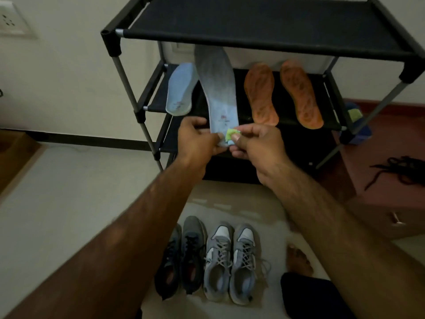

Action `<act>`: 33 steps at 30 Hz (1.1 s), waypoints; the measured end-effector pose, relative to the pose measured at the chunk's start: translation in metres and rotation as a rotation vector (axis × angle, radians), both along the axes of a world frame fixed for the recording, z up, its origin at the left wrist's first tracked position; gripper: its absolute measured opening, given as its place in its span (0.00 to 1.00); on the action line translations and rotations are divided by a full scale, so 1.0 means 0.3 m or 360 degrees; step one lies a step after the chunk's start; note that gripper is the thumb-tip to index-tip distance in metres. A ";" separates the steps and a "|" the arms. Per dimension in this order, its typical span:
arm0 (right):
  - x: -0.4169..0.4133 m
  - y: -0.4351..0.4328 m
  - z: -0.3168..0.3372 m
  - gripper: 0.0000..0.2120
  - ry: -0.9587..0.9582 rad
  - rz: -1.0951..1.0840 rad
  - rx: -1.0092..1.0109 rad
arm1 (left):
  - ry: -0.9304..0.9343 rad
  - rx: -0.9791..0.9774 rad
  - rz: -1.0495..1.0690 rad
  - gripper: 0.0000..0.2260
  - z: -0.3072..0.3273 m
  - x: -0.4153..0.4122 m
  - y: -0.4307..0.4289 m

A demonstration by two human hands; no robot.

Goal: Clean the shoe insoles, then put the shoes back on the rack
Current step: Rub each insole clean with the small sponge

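Note:
My left hand [199,139] grips the heel end of a long pale blue-grey insole [218,88], which stands upright in front of the black shoe rack [253,35]. My right hand [255,143] pinches a small green and yellow cloth [232,134] against the insole's heel. A second pale blue insole [181,88] leans on the rack's middle shelf at the left. Two orange insoles [261,93] [300,93] lie on the same shelf at the right. On the floor below stand a dark grey pair of shoes [181,256] and a light grey and white pair [232,261].
Black shoelaces [400,169] lie on a reddish-brown surface at the right. A blue and green bundle [355,116] sits behind the rack's right leg. A black object [310,295] lies on the floor at the bottom right, beside a bare foot [297,261]. A wall socket [9,19] is top left.

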State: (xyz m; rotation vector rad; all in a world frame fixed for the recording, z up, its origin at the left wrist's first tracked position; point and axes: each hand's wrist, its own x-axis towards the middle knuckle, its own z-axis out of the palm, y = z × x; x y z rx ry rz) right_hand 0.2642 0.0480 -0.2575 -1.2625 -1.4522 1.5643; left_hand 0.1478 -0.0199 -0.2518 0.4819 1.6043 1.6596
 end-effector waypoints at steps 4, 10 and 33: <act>0.167 -0.226 -0.021 0.05 -0.0036 0.0266 -0.0061 | -0.0259 0.0014 -0.0282 0.18 -0.037 0.101 -0.271; 0.378 -0.527 -0.093 0.07 -0.0229 0.0654 -0.0126 | -0.0568 -0.0211 -0.0398 0.11 -0.181 0.269 -0.627; 0.565 -0.925 -0.245 0.09 -0.0783 0.0602 0.0921 | -0.0720 -0.0206 -0.0157 0.08 -0.240 0.505 -0.941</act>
